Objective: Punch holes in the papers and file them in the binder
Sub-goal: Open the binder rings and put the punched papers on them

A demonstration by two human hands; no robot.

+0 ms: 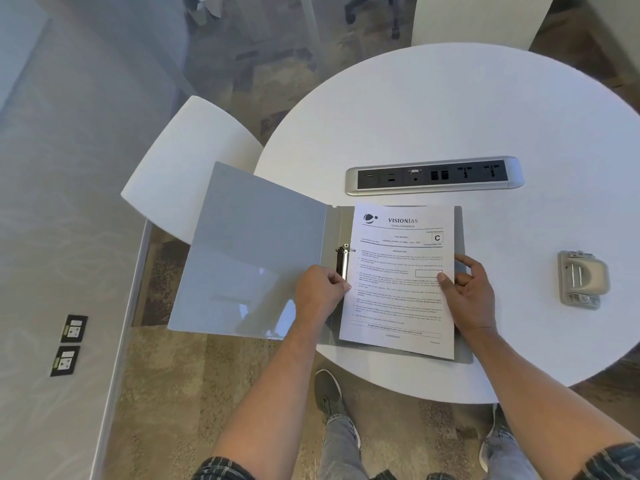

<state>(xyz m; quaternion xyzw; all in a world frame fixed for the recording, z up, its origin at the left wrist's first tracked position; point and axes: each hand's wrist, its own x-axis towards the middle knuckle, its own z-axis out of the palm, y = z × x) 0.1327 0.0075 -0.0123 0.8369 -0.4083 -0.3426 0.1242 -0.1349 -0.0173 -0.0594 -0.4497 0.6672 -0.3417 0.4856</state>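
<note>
Your L hand (320, 289) fingers pinch the paper (398, 282) edge by binder (249, 258) clip; R hand (467, 292) fingers curled, thumb pressing paper.

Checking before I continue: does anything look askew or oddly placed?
Slightly: the papers lie a little tilted in the open binder, whose front cover overhangs the table edge. The hole punch sits apart, right.

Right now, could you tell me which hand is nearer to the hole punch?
Right. The right hand holds the papers' right edge, beside the hole punch; the left hand is farther, at the binder's rings.
</note>
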